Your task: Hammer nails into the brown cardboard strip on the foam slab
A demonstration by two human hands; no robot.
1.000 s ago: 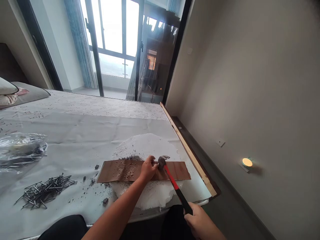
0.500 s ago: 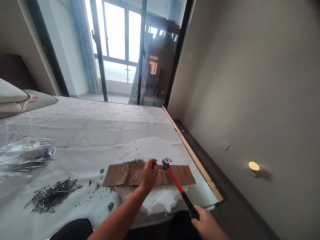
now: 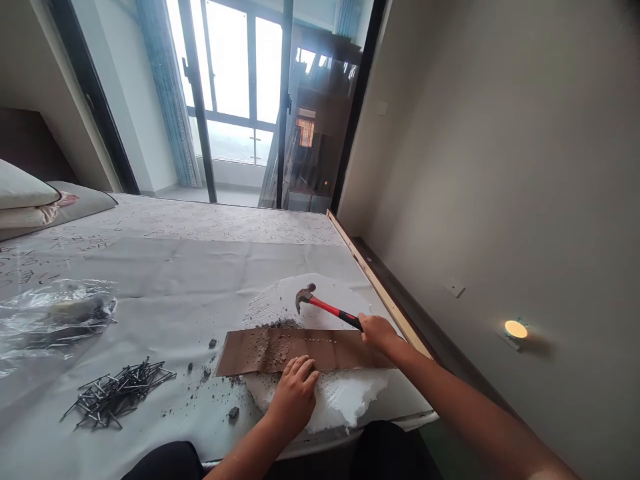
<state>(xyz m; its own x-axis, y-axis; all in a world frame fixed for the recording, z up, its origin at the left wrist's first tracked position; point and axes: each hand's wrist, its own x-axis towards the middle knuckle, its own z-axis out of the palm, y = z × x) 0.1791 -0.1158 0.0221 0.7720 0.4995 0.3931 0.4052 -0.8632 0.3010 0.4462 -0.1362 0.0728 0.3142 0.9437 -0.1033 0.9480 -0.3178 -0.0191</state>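
Note:
My left hand (image 3: pixel 296 390) rests palm down on the near edge of a brown strip (image 3: pixel 345 353), its fingers spread and holding nothing. Wrapped round the black grip of a claw hammer (image 3: pixel 327 307), my right hand (image 3: pixel 377 331) is above the strip's right part. The hammer's head is over the white foam (image 3: pixel 340 290) beyond the strip. Holes or small bumps dot the strip's left half, and a short row of light dots runs along its middle. Grey crumbs (image 3: pixel 285 324) lie along the strip's far edge.
A heap of nails (image 3: pixel 120 393) lies at the lower left, with a clear plastic bag (image 3: pixel 55 320) behind it. Grey lumps (image 3: pixel 233 413) are scattered on the grey sheet (image 3: pixel 185 273). A wooden rail (image 3: pixel 380 287) borders the right side, beside the wall.
The hammer has moved up and left and turned more level, with my right hand raised. My left hand has come down toward me onto the strip's near edge, its fingers now spread.

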